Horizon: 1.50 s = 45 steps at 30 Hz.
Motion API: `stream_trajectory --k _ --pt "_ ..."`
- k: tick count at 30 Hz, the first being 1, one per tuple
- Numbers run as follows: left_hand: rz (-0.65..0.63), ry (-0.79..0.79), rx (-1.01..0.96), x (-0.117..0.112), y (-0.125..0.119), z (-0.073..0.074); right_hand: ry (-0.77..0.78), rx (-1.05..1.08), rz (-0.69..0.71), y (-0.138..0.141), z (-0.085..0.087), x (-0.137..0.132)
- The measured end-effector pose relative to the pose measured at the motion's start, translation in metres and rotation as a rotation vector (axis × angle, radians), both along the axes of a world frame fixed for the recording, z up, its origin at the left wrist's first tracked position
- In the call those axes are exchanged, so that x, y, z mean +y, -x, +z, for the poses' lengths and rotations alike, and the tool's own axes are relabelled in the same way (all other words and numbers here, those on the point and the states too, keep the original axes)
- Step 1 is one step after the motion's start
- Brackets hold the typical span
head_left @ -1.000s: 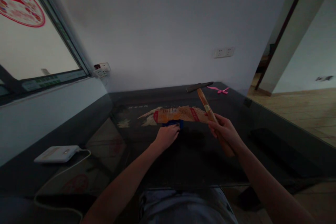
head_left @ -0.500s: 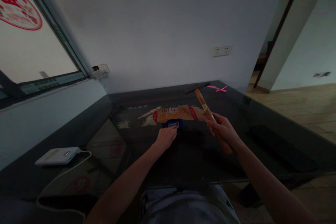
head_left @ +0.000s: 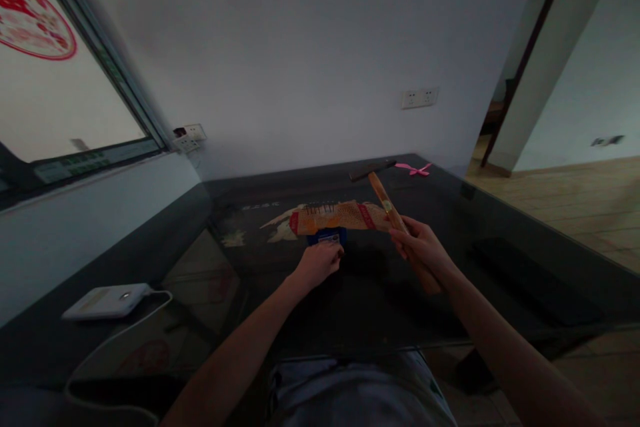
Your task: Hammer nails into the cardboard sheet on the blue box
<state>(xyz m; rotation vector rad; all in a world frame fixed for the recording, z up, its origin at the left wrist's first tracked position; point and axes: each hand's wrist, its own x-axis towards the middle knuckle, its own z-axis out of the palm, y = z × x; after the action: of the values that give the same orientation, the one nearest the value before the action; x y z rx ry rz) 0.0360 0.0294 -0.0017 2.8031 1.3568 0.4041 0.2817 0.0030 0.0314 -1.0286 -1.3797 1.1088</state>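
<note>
My right hand point(head_left: 421, 247) is closed round the wooden handle of a hammer point(head_left: 384, 197), whose dark head points up and left above the table. A flat orange-patterned piece point(head_left: 340, 217) with several dark nails standing along its top edge lies on the glass table point(head_left: 380, 293). A small blue box point(head_left: 327, 236) sits just below that piece. My left hand point(head_left: 318, 263) is curled with its fingertips at the near edge of the blue box; whether it grips anything is hidden.
A white device point(head_left: 106, 300) with a white cable point(head_left: 110, 347) lies at the left on the dark ledge. A pink ribbon point(head_left: 413, 169) rests at the table's far corner. A dark flat object point(head_left: 530, 280) lies at the right. Wall sockets point(head_left: 419, 97) and a doorway stand behind.
The hammer has come down slightly and its head has moved a little left. My left hand has drawn back from the blue box, which now shows more fully.
</note>
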Motion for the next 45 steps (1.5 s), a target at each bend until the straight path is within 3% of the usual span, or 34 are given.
stream_trajectory --k 5,8,13,18,22,25,29,35,45 --pt "-0.190 0.079 -0.147 -0.007 -0.002 0.009 0.005 0.021 -0.010 0.001 0.001 -0.001" --pt "-0.282 0.023 -0.399 -0.014 -0.002 0.022 0.013 0.016 -0.020 0.001 0.002 -0.001" --pt "-0.099 -0.097 -0.842 -0.004 0.001 0.052 0.051 0.000 -0.032 0.002 0.003 -0.001" --pt "-0.057 -0.080 -1.054 0.047 -0.003 0.077 0.038 -0.009 -0.011 0.002 0.001 0.000" --pt "-0.034 -0.043 -0.982 0.085 -0.011 0.077 0.026 -0.023 0.002 0.003 -0.001 -0.001" --pt "0.016 -0.051 -0.830 0.096 -0.016 0.069 0.031 -0.021 0.004 0.005 0.000 -0.002" --pt "0.057 -0.115 -0.654 0.091 -0.018 0.062 0.055 -0.020 0.007 0.006 0.000 -0.002" --pt "0.105 -0.125 -0.503 0.086 -0.012 0.066 0.051 -0.014 -0.002 0.006 -0.004 0.001" --pt "0.111 -0.100 -0.391 0.089 -0.010 0.062 0.068 -0.024 0.013 0.008 -0.003 -0.001"
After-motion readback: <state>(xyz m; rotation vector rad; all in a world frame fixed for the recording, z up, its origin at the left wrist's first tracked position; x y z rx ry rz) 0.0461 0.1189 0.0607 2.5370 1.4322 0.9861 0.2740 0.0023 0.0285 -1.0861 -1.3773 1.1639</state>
